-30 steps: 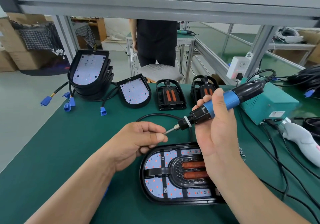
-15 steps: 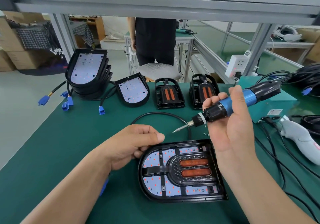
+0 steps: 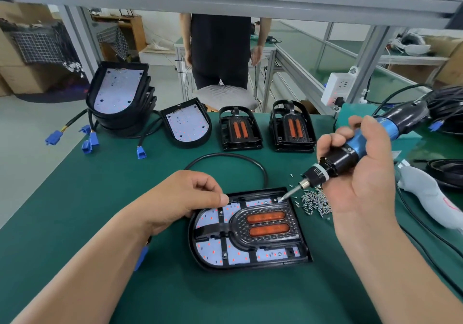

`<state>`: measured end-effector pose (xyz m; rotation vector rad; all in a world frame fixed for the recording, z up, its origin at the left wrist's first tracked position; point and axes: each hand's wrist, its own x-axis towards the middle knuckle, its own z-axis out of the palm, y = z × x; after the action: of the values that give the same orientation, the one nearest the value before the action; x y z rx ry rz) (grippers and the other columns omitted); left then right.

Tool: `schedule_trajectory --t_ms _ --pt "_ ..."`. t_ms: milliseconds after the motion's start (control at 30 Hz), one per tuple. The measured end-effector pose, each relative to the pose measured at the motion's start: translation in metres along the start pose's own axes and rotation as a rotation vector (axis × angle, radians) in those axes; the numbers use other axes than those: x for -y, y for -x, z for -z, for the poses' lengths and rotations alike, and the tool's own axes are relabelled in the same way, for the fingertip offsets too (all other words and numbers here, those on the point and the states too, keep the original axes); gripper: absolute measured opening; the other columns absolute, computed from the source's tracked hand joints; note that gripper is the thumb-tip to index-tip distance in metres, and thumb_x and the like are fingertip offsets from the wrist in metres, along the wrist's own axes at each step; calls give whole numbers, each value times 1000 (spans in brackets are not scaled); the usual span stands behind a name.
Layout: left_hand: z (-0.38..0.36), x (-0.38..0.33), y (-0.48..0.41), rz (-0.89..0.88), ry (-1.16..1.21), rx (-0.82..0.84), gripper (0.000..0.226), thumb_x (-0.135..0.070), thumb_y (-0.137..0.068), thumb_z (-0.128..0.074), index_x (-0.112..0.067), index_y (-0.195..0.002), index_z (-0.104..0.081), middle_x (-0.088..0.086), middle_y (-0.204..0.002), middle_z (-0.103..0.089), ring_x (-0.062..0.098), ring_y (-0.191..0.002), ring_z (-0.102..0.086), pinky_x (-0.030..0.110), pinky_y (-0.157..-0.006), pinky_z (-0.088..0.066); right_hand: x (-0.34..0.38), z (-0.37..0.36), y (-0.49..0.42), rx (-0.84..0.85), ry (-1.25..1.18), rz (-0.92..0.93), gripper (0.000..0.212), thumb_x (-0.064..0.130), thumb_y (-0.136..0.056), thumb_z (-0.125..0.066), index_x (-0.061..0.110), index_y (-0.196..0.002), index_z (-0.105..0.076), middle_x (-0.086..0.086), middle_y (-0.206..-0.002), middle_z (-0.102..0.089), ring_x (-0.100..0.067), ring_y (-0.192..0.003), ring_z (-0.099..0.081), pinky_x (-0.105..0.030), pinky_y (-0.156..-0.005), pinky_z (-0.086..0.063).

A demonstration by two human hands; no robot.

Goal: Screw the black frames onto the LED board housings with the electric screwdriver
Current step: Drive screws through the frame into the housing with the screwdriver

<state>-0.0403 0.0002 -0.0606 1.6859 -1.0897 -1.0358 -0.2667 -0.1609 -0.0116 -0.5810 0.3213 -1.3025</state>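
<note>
Right hand [image 3: 360, 173] around screwdriver [image 3: 343, 158], bit [image 3: 288, 194] at far-right housing [image 3: 246, 266] corner; left hand [image 3: 180, 198] curled, seemingly on its rim.

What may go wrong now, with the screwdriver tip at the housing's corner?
1. The screwdriver in the right hand meets the corner tilted; its tip may slip onto the LED board.
2. The loose screws lie just beside the housing; the hand may scatter them.
3. The left hand rests on only one edge, so the housing may turn.

two hands [image 3: 180, 198] [image 3: 360, 188], one electric screwdriver [image 3: 338, 164]
</note>
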Motion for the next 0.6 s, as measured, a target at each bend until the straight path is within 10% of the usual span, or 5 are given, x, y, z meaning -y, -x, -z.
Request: schedule_trajectory --t_ms 267,600 --pt "6 6 -4 -45 44 -64 38 -44 -67 -88 -11 -83 -76 3 -74 -68 16 -69 -52 31 -65 -37 2 14 5 82 107 -23 16 21 -104 -58 15 -118 -53 3 -80 -53 -10 -62 -48 -25 -63 -51" --pt "9 13 -9 -104 -45 -123 29 -44 -73 -87 -19 -83 -78 -4 -75 -72 7 -68 -59 14 -67 -47 3 10 13 341 250 -23 15 20 -103 -46 19 -116 -53 5 -77 -48 -10 -58 -45 -25 -58 -48"
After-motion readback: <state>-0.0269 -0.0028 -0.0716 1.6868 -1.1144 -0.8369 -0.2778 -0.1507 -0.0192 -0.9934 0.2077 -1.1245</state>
